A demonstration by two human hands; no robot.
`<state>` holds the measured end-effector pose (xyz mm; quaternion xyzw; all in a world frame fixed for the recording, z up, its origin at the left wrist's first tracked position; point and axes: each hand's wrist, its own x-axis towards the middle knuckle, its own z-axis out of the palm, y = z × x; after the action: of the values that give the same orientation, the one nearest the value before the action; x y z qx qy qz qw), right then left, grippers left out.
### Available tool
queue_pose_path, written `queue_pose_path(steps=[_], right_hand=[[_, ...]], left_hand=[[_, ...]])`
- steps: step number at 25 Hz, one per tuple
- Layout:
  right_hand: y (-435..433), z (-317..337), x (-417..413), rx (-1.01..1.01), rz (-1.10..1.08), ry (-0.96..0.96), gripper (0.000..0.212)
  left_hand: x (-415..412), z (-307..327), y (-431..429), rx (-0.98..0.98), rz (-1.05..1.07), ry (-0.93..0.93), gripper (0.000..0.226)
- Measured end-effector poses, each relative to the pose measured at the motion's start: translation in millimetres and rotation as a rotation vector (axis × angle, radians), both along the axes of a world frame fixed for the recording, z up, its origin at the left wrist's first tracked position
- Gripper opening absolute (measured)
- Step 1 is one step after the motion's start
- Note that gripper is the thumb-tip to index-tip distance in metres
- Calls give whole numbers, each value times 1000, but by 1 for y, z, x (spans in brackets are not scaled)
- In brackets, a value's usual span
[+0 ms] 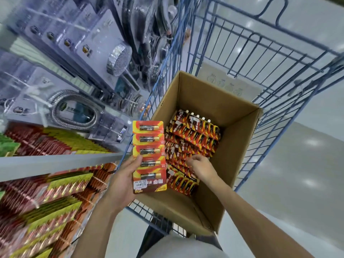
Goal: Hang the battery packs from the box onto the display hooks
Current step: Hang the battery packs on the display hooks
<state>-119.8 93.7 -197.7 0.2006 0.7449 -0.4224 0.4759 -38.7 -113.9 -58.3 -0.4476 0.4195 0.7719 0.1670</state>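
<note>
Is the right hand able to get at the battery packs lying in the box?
Likely yes: the box is open on top and the right hand is down inside, fingers curled at the battery packs. Nothing covers them.

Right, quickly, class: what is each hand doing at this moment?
Left hand: holds a battery strip.
Right hand: in the box, fingers curled at the packs; whether it grips cannot be told.

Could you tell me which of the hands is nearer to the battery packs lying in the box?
Right. The right hand is inside the box, on those packs; the left hand holds a strip just outside it.
</note>
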Motion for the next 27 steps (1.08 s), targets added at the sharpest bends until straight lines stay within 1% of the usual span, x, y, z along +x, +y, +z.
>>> queue_pose_path(steps=[2,4,7,8,11,13,15,17,19,21,23,24,25,27], right_hand=[[-6,-30,-2,80,104,-30,21],[-10,-54,2,140,288,-42,21],[-18,-87,18,199,607,-95,35],[-21,-96,25,195,652,-111,41],[-27,-114,42,160,662,-116,61],[-27,-121,47,204,763,-54,67],[-23,-125,52,230,810,20,72],[-19,-129,56,227,816,83,74],[-18,-136,55,195,800,69,72],[-17,-143,55,161,782,42,58],[-17,-147,53,149,776,61,31],[-18,-148,50,137,715,79,23],[-19,-147,45,112,614,91,25],[-24,-134,31,29,350,61,35]], left_hand=[[7,0,-7,-42,15,-4,33],[14,0,-15,-70,29,-9,33],[21,1,-21,-85,49,0,35],[23,0,-22,-88,57,7,35],[28,-2,-22,-107,87,14,34],[30,-6,-23,-95,112,13,37],[32,-9,-24,-86,132,5,37],[32,-10,-23,-87,149,6,35],[32,-11,-23,-92,161,25,35],[30,-10,-26,-87,170,54,37],[27,-7,-30,-71,184,82,37],[26,-5,-32,-62,187,96,38],[23,-1,-34,-52,191,115,38],[15,5,-37,-41,193,156,39]])
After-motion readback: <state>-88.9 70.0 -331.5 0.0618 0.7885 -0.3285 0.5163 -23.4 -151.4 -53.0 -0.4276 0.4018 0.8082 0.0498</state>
